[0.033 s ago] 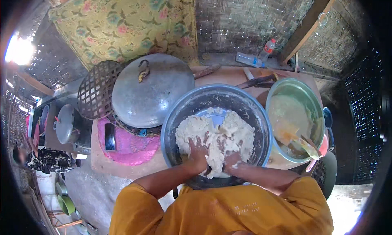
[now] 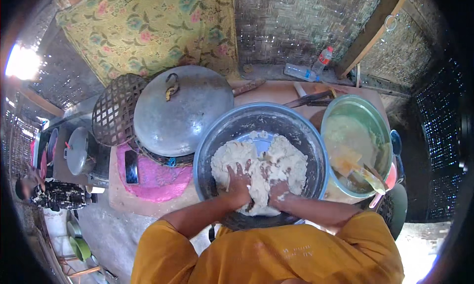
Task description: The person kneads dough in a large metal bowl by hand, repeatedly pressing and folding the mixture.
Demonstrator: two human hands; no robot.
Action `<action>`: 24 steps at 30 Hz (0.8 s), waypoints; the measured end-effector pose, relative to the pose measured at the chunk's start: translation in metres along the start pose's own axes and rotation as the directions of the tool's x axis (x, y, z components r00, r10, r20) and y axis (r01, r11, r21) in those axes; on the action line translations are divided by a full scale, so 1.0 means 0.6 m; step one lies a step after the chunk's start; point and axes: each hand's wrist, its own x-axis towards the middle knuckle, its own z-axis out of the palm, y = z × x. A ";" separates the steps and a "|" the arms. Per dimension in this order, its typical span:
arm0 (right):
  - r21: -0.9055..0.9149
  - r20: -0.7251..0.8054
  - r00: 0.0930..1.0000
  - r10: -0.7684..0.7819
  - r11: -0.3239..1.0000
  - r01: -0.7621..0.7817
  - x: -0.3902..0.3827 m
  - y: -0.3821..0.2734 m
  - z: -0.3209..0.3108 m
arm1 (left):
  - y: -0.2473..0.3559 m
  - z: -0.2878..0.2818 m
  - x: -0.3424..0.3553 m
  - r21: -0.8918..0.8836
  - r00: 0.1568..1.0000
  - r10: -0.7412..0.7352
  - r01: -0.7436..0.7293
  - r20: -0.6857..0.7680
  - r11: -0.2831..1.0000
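Note:
A mass of pale, crumbly dough (image 2: 291,160) fills much of a wide blue basin (image 2: 202,136), with some of the basin's bottom bare at the far side. My left hand (image 2: 240,186) presses into the dough left of the middle, its fingers spread and stretched forward. Close beside it, my right hand (image 2: 278,189) pushes into the dough with its fingers apart, the tips partly covered by dough. Bits of dough cling to the right wrist. Both forearms reach over the basin's near rim.
Right of the basin stands a green tub (image 2: 382,131) of cloudy liquid with a spatula-like tool in it. On the left are a large metal lid (image 2: 187,111), a woven tray (image 2: 116,109), a pink sheet (image 2: 163,183) and a phone (image 2: 131,166). Plastic bottles (image 2: 302,72) lie behind. A person (image 2: 57,192) is far left.
My right hand has shifted slightly in the dough, and its fingers show a little more. My left hand stays at nearly the same spot.

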 end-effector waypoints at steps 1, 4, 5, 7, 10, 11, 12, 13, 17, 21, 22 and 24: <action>0.015 -0.019 1.000 0.014 1.000 -0.013 0.030 0.008 0.000 | -0.012 -0.009 0.007 -0.041 0.981 0.037 -0.046 -0.190 0.998; 0.136 -0.164 0.983 0.081 0.989 -0.059 0.091 0.028 -0.019 | -0.056 -0.012 0.072 -0.101 0.999 0.033 -0.030 0.022 0.994; 0.139 -0.267 0.961 0.065 0.990 -0.028 0.107 0.038 -0.020 | -0.066 -0.047 0.077 -0.114 0.999 0.035 -0.037 -0.017 0.993; 0.266 -0.329 0.935 0.133 0.963 -0.043 0.145 0.038 -0.039 | -0.092 -0.015 0.112 -0.262 0.991 -0.040 0.004 -0.129 0.965; 0.309 -0.265 0.943 0.200 0.944 -0.114 0.180 0.048 -0.104 | -0.121 0.017 0.146 -0.561 0.889 -0.155 -0.129 -0.431 0.817; 0.378 -0.170 0.956 0.237 0.912 -0.159 0.198 0.057 -0.115 | -0.122 0.012 0.155 -0.606 0.871 -0.220 -0.107 -0.439 0.788; 0.441 -0.073 0.961 0.266 0.873 -0.208 0.216 0.066 -0.117 | -0.122 0.005 0.165 -0.650 0.850 -0.283 -0.088 -0.444 0.755; 0.371 -0.368 0.919 0.140 0.928 0.008 0.264 0.108 -0.031 | -0.117 -0.002 0.196 -0.463 0.894 -0.265 0.074 -0.362 0.883; 0.252 -0.305 0.941 0.147 0.965 -0.069 0.270 0.095 -0.069 | -0.120 0.000 0.196 -0.388 0.870 -0.332 0.182 -0.365 0.904; 0.060 -0.185 0.965 -0.186 0.978 0.200 0.237 0.140 0.023 | -0.116 -0.013 0.151 -0.149 0.995 -0.018 0.032 0.093 0.988; 0.016 -0.344 0.898 -0.274 0.955 0.298 0.155 0.110 -0.025 | -0.101 -0.039 0.082 -0.100 0.999 -0.032 0.036 0.041 0.994; 0.093 -0.533 0.819 -0.212 0.948 0.305 0.014 0.068 -0.097 | -0.080 -0.097 -0.014 -0.058 0.998 -0.051 0.048 -0.047 0.997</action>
